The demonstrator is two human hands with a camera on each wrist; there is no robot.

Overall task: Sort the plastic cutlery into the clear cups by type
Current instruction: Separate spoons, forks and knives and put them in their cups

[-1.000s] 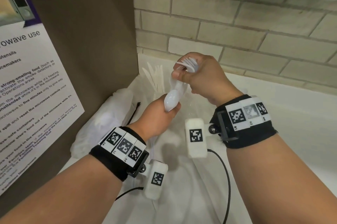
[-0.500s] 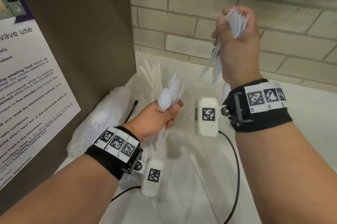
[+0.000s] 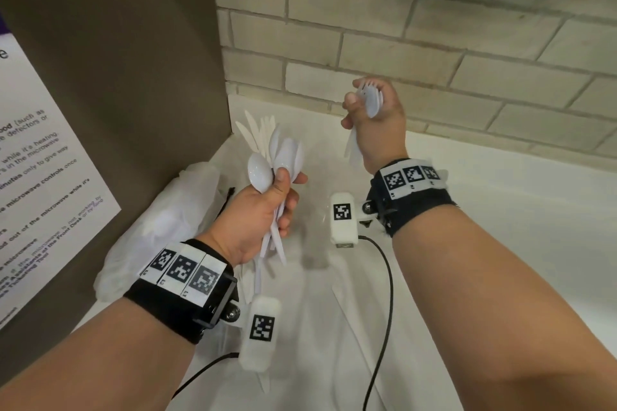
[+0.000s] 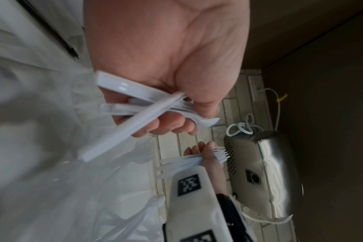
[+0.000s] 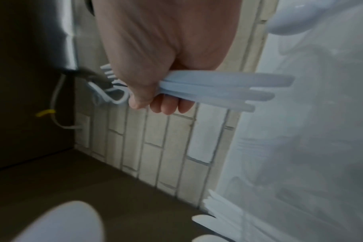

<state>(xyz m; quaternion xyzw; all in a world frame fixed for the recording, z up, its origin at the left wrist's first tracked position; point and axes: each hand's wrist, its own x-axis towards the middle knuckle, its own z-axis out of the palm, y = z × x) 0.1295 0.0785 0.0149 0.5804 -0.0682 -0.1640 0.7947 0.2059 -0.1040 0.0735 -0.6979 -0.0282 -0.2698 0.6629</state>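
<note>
Head view: left hand (image 3: 257,213) fisted round glossy white spoons (image 3: 277,160), bowls up, above white bench (image 3: 500,210). Right hand (image 3: 374,123) grips flat fork bundle (image 3: 369,100), lower than half a second ago. Poster (image 3: 40,176) left of spoons reads "microwave".
Left wrist: handles crossed in fist (image 4: 166,57).
Right wrist: fingers (image 5: 168,104) wrap matte handles.

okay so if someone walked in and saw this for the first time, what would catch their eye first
Probably the two raised fists of white cutlery: the left hand grips a bunch of spoons, bowls up, near the brown panel, while the right hand holds forks higher, before the brick wall. Behind the spoons, knives stand upright in the corner.
</note>
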